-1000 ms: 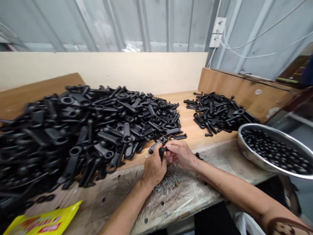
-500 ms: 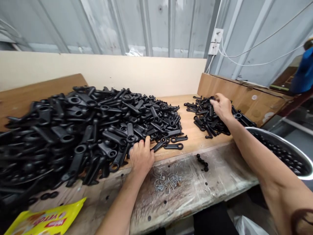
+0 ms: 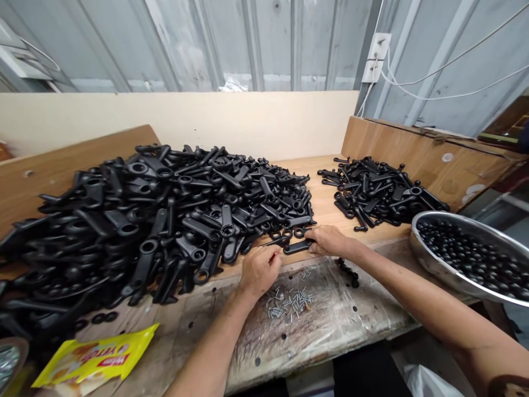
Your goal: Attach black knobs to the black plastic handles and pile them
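Though curled at the near edge of the big heap of black lever handles [image 3: 165, 209], cannot tell what the left hand [image 3: 260, 270] grip contains. Pinches the end of one lever handle [image 3: 295, 247], flat on the worktop [image 3: 326, 212], in the right hand [image 3: 330, 241] grip, beyond loose metal pins [image 3: 289, 302]. Farther right: smaller heap [image 3: 380, 190], steel bowl [image 3: 430, 264].

Matt black moulded levers [image 3: 165, 220], plastic by the look of them, lie heaped beyond the left hand [image 3: 259, 270]. One such lever [image 3: 296, 247] sits at the fingertips of the right hand [image 3: 330, 241]. Just below both hands, bright metal pins [image 3: 289, 302] glint on a clear, wrinkled plastic sheet [image 3: 330, 325] laid over the rough bench edge. Beyond the hands, the bench top [image 3: 326, 204] is smooth, pale wood. Right of the right hand, a polished steel bowl [image 3: 421, 259] holds glossy black balls [image 3: 467, 253]. Beside the left forearm lies a shiny yellow foil pouch [image 3: 99, 355]. Far beyond both hands stands a dull grey corrugated metal wall [image 3: 248, 44].
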`<action>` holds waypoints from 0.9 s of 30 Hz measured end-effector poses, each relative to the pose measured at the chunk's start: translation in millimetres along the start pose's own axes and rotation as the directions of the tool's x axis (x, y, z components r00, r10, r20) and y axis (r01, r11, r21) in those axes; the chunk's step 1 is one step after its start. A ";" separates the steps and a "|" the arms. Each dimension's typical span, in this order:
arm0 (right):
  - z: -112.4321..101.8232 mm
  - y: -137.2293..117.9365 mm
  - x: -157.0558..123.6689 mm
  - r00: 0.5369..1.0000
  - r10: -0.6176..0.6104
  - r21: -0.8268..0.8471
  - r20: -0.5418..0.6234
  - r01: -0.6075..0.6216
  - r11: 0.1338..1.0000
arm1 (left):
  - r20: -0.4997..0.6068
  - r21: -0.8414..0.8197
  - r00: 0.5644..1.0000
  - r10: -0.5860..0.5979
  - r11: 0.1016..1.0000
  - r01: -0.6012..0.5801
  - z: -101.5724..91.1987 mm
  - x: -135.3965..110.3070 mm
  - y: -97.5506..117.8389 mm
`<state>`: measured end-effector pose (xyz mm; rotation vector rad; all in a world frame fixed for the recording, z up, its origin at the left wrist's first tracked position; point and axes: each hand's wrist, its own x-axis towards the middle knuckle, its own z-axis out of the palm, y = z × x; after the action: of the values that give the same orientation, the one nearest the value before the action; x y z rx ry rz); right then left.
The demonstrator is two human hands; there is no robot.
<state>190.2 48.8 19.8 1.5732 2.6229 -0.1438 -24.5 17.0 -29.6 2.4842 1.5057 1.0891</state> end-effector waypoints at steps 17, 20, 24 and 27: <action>-2.4 -46.8 -18.8 0.930 -0.238 0.560 -0.280 0.359 0.746 | 0.404 -0.863 0.760 -0.509 0.063 0.501 -13.3 9.5 30.4; 2.7 -11.4 -43.2 0.949 -0.111 0.395 -0.296 0.228 0.890 | 0.402 -0.852 0.708 -0.581 0.047 0.522 -20.0 13.1 28.4; 11.3 42.7 -73.2 0.974 -0.043 0.362 -0.221 0.123 0.924 | 0.432 -0.814 0.698 -0.572 0.087 0.575 -20.2 12.7 28.2; 19.1 57.0 -78.9 0.981 -0.121 0.326 -0.151 0.165 0.931 | 0.441 -0.789 0.706 -0.555 0.137 0.600 -14.8 9.8 28.2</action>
<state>278.0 4.1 7.8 1.5221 2.9413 -0.5475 -8.8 5.3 -2.6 0.9660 1.1291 1.1636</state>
